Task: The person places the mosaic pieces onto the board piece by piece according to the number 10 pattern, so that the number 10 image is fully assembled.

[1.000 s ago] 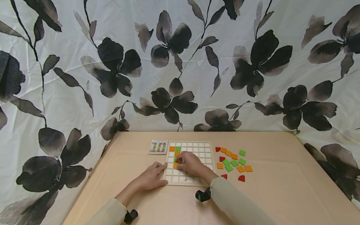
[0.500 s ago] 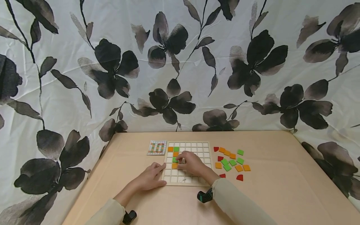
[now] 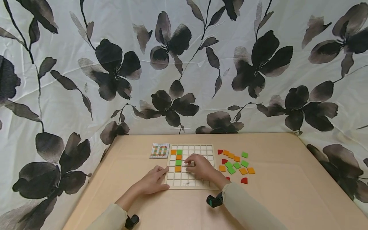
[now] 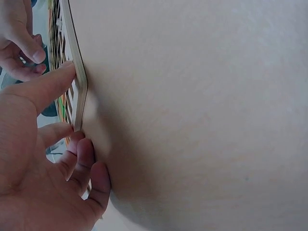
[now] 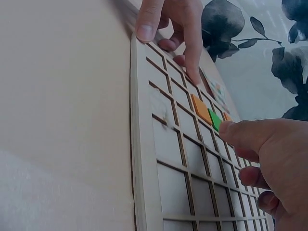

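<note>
Steadying the board point(image 3: 184, 179) at lower centre, seemingly against sliding, the left hand point(image 3: 153, 181) lay spread, the right hand point(image 3: 202, 167) with its grip apart.

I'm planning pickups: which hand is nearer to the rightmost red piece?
Right: the right hand is over the grid board, left of the red piece; the left hand is farther, at the board's left edge.

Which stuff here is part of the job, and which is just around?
Likely in the job: gridded board, squares set in it, loose orange and green squares, red pieces, patterned card, left hand, right hand.

Likely just around: table, floral cloth, black wrist devices.
</note>
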The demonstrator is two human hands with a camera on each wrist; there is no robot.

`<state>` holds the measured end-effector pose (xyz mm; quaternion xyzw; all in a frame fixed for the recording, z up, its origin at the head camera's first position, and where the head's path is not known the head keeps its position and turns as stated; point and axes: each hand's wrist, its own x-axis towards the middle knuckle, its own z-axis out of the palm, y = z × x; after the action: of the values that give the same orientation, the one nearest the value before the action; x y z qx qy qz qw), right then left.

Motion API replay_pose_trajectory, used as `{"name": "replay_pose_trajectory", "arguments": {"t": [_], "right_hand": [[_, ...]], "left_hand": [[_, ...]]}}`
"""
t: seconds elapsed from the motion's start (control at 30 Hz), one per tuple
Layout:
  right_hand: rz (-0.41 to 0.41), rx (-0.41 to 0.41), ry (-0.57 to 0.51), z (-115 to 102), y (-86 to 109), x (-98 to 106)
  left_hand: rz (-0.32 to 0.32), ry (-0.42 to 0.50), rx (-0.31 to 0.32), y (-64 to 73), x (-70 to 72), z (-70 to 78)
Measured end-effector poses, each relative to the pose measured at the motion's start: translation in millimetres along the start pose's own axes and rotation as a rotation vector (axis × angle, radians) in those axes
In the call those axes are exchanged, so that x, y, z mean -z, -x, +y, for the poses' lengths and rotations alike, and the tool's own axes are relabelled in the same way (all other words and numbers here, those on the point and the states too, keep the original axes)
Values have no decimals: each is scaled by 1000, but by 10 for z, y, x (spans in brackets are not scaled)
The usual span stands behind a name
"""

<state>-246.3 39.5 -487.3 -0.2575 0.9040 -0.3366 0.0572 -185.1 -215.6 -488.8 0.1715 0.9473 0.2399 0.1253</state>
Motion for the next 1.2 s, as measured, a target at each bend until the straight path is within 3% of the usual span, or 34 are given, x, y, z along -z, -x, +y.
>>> {"name": "replay_pose_trajectory", "arguments": {"t": [0.63,0.93,1.2], "right_hand": [[63,-68,-19,302,205,202],[101,-60,-33,449,311,281],[122,-104,14,538,395,358]], "left_hand": [[6,0,7,-7,-13,-17],[7,-5,1,-1,1,-6],[7,-10,-4,-3,0,-5]]}}
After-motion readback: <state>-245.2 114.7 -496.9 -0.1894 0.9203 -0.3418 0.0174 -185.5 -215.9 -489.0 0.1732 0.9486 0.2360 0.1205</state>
